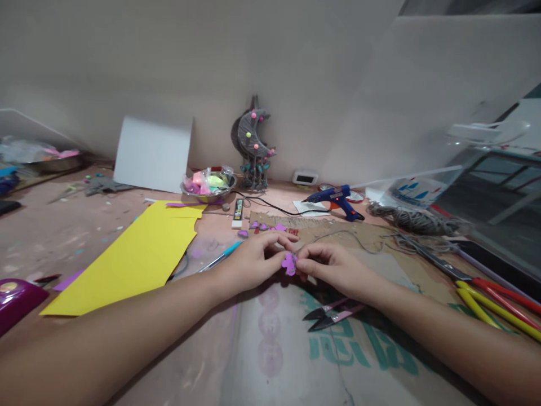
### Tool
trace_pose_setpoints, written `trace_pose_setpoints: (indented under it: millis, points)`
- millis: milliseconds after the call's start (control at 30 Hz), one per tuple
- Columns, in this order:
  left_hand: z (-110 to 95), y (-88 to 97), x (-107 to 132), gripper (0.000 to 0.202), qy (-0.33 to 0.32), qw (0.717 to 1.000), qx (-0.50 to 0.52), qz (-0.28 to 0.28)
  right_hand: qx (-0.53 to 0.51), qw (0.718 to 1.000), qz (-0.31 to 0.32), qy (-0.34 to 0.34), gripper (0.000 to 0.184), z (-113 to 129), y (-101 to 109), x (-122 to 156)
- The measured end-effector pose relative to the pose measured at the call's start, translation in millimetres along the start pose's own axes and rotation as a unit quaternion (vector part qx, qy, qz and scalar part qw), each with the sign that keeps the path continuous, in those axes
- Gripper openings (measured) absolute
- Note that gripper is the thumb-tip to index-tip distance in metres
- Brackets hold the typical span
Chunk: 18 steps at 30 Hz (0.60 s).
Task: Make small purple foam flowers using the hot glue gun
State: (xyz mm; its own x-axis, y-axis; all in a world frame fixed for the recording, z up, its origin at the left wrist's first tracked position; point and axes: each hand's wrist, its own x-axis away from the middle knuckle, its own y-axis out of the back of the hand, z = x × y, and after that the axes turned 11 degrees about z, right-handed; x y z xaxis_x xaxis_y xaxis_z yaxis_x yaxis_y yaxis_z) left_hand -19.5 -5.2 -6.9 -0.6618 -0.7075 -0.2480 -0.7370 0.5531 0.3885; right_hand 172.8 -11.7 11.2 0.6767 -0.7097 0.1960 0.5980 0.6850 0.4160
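Purple flower [289, 263], mid surface [38, 237], likely unfinished: yellow sheet [127, 259] left, edge notched; left hand [249, 259] fingers half-curled at flower, hold unclear; purple pieces [264, 226] far, maybe done; right hand [338, 268] fingers pinching flower's right edge.

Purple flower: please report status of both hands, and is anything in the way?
Right hand pinches purple flower. Left hand at its edge, grip unclear. Small scissors lie close below right hand, not touching flower.
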Motion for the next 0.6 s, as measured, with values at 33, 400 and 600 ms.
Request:
trace_pose_setpoints:
  millis: [33,400,600]
  points:
    - [-1.3,0.0,-0.1,0.011,0.011,1.0,0.019,-0.004,-0.001,1.0,0.0,0.005,0.031,-1.2,0.2,-0.1]
    - [-2.6,-2.6,0.9,0.006,0.045,0.997,-0.041,-0.042,-0.037,0.996,-0.081,-0.015,0.035,-5.7,-0.8,-0.6]
    - [-5.5,-3.5,0.0,0.011,0.07,0.993,-0.079,-0.042,0.018,0.989,-0.145,-0.014,0.032,4.0,-2.2,1.4]
